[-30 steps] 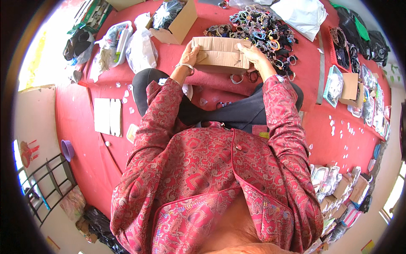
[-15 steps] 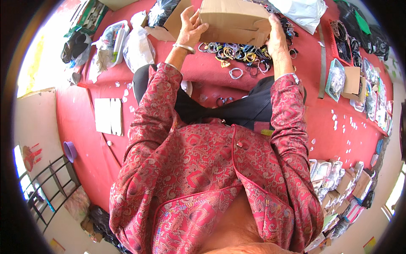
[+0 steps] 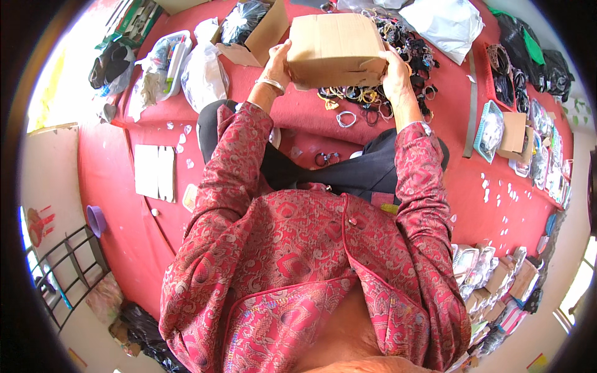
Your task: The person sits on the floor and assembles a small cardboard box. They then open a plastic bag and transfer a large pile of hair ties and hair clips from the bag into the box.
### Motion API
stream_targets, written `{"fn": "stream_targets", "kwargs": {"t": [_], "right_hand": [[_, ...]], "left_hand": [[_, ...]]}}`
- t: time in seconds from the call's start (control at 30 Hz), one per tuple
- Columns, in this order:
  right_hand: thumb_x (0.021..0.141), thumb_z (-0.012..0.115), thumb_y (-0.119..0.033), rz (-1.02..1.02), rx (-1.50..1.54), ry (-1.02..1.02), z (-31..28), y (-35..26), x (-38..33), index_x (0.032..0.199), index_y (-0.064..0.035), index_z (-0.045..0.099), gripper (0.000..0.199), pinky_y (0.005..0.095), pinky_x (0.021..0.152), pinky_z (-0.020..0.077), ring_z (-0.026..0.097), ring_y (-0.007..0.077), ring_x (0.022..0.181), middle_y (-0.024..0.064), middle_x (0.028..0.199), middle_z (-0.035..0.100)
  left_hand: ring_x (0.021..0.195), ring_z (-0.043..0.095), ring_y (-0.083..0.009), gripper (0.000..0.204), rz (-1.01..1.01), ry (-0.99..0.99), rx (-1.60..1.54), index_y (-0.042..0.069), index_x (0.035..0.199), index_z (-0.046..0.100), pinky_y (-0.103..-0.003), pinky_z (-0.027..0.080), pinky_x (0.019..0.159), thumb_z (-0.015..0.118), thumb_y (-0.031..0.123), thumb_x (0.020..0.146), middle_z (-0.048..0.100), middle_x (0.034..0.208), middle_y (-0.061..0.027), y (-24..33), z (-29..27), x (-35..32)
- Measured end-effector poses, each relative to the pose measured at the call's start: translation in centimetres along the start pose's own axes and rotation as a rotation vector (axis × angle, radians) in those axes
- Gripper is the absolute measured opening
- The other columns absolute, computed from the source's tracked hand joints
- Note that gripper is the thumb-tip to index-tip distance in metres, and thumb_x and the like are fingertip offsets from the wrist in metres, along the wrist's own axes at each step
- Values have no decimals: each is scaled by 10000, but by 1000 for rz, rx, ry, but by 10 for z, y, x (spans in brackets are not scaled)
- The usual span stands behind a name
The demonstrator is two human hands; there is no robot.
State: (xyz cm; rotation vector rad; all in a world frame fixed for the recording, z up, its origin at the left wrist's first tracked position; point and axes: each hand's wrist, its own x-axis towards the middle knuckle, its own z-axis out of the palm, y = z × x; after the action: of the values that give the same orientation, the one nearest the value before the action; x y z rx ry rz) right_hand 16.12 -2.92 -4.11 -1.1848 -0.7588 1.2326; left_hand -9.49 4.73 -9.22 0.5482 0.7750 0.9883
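A brown cardboard box [image 3: 336,50] is held up in front of me, its near side and top facing me. My left hand [image 3: 278,64] grips its left end, thumb toward the top corner. On the right end, my right hand [image 3: 395,69] is closed round the edge, with some fingers hidden behind the cardboard. Beneath and beyond the box lies a heap of hair ties [image 3: 407,46], mostly black, with some yellow and grey ones. One pale blue hair tie [image 3: 346,119] lies apart at the near edge of the heap.
An open carton [image 3: 264,38] with a dark plastic bag stands at the far left, near a white plastic bag [image 3: 204,71]. At the far right are a white sack [image 3: 443,26], a red basket [image 3: 499,78] and a teal basket [image 3: 489,130]. Packed boxes [image 3: 497,273] line the right.
The box has come down and nearer to me, tilting so its top shows. Both hands moved with it, still gripping its ends. More of the heap behind is visible.
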Motion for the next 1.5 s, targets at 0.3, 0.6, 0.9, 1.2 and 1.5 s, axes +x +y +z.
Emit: {"fn": "stream_targets", "kwargs": {"t": [0.3,0.6,0.9,1.2,1.5], "right_hand": [[561,421,127,-41,-332,-35,7,13,-6,1203,38,412,647,285,877,410,497,248,1101,138,1188,499],[682,484,22,-113,-889,-48,-26,106,6,914,-16,588,257,347,731,462,611,321,837,198,884,634],[801,464,-517,406,-453,326,11,26,-10,962,73,596,626,410,638,488,587,261,811,182,864,608],[733,610,-307,250,-1120,56,-9,62,-3,774,98,610,407,343,609,451,582,211,652,169,721,615],[686,445,-114,166,-975,-210,-29,75,1,713,78,607,252,429,464,505,617,346,535,267,676,585]], "left_hand": [[1101,456,-220,724,305,-130,478,73,1309,254,-357,443,834,554,-77,667,453,1204,-83,-15,-31,6],[1112,468,-284,662,324,110,1544,144,1246,298,-414,474,756,553,-67,673,492,1155,-64,-87,-127,32],[1204,350,-166,831,101,-37,852,155,1280,273,-333,414,864,570,-173,577,376,1277,16,-78,-120,27],[1098,435,-215,754,131,-143,922,91,1310,243,-304,416,853,593,-61,660,450,1173,-131,-74,-100,8],[818,528,-141,540,-73,-126,659,148,1117,373,-255,479,591,471,-157,683,485,1007,-43,-65,-90,9]]}}
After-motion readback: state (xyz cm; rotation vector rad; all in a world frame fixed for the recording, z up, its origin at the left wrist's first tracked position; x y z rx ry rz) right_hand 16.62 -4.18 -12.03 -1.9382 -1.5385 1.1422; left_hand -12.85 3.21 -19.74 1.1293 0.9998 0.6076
